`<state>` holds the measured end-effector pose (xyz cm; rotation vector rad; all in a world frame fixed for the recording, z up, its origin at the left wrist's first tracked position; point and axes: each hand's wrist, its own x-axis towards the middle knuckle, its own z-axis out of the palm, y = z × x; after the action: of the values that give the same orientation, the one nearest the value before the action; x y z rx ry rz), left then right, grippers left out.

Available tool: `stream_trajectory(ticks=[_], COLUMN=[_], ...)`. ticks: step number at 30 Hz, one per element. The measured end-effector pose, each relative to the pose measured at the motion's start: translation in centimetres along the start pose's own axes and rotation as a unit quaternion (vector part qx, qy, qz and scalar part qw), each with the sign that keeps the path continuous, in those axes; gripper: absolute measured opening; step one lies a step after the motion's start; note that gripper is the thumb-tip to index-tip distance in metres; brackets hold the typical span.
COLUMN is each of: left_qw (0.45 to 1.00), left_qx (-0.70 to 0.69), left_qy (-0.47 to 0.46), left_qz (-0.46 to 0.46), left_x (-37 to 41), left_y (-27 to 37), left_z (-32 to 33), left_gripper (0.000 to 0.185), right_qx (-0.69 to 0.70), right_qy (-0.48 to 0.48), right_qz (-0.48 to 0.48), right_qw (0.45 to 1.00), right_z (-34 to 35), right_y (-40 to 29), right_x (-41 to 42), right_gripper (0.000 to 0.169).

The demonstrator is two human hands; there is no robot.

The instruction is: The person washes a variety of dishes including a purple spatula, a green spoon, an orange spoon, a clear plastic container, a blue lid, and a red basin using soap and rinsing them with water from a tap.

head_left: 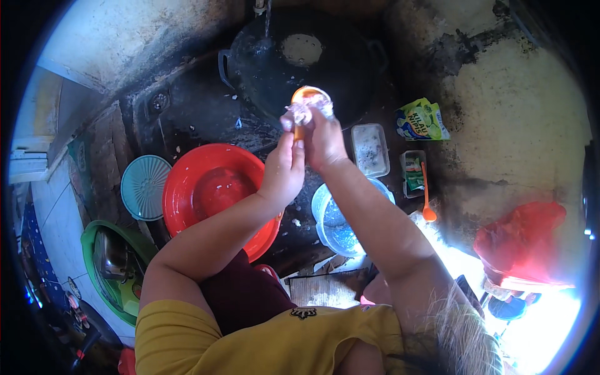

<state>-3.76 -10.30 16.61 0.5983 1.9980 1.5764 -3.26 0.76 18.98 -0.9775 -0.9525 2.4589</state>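
My left hand (286, 168) grips the handle of an orange ladle-like utensil (298, 133), whose round head tilts up over the near side of a large black wok (262, 89). Against that head my right hand (326, 136) presses a pale, purplish crumpled scrubber or similar material (301, 112); its exact kind is unclear. Water runs from a tap (260, 6) into the wok, which holds dark water. Left of my forearms sits a red plastic basin (180, 187) with a little liquid. A clear plastic tub (335, 225) stands partly under my right forearm.
A clear rectangular container (370, 150), a green dish-soap pouch (422, 121), a small tray with a green packet (414, 176) and an orange spoon (425, 197) lie along the right wall. At left are a turquoise lid (146, 187) and a green basin (96, 234) of metalware. A red bag (520, 239) hangs right.
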Motion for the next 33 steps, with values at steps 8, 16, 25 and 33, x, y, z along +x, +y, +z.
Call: stream_trajectory(ticks=[8, 16, 25, 33], left_qw=[0.953, 0.975, 0.991, 0.996], left_qx=[0.248, 0.139, 0.079, 0.050], left_qy=[-0.176, -0.169, 0.041, 0.027], left_qz=[-0.004, -0.033, 0.104, 0.065], left_x=[1.2, 0.9, 0.8, 2.2], left_y=[3.9, 2.6, -0.2, 2.9], left_z=[-5.6, -4.9, -1.7, -4.2], left_gripper=[0.017, 0.019, 0.020, 0.030], right_qx=[-0.788, -0.801, 0.031, -0.660], right_qy=[-0.234, -0.418, -0.090, -0.253], right_qz=[-0.129, -0.302, 0.088, -0.089], right_qw=[0.555, 0.303, 0.992, 0.701], right_z=[0.2, 1.2, 1.7, -2.3], right_y=[-7.4, -6.9, 0.4, -2.3], right_x=[0.7, 2.5, 0.1, 0.1], right_gripper=[0.022, 0.013, 0.025, 0.024])
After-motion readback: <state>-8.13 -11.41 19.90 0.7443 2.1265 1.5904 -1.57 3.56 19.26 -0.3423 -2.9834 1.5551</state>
